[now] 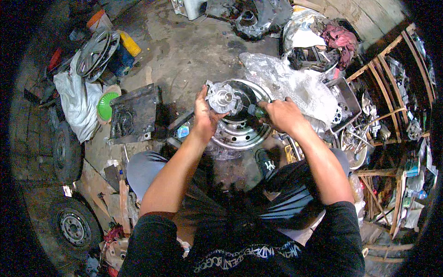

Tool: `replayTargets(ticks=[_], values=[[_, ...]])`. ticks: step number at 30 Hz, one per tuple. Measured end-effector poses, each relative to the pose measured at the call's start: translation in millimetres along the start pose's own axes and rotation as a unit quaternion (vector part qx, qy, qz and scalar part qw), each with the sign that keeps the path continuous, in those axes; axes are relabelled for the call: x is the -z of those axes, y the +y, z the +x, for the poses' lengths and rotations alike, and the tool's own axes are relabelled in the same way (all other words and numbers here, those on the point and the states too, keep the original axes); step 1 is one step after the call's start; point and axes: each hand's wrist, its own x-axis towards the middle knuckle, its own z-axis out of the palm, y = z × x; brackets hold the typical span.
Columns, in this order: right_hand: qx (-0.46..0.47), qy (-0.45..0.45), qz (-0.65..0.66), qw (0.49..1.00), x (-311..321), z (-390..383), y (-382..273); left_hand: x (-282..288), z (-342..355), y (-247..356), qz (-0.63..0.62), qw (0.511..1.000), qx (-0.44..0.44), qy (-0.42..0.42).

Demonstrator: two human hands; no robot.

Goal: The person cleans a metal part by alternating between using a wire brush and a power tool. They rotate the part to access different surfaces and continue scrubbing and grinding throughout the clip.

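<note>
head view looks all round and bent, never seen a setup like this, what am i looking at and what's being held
There is no robot here, just a person's two bare hands. The single picture comes from a wide fisheye camera worn on the person's head, looking down; that lens bends straight edges near the rim. The forearms are the wearer's own.

The left hand holds a silver metal part. The right hand grips a greenish tool, mostly hidden, so its exact kind is unclear. Below the hands is a silver wheel rim. On the floor around it are a dark square panel to the left and clear plastic wrap to the right.
</note>
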Motion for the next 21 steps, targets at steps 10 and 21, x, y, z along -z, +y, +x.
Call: replayTargets(ticks=[10,21], values=[[-0.02,0.031,-0.029,0.999,8.0,-5.2,-2.5,-12.0,-6.3,1.7,-0.002,1.0,0.01,0.019],[-0.004,0.015,-0.068,0.998,11.1,-6.9,-4.3,-6.0,8.2,-4.1,-0.059,0.997,0.001,0.046]])
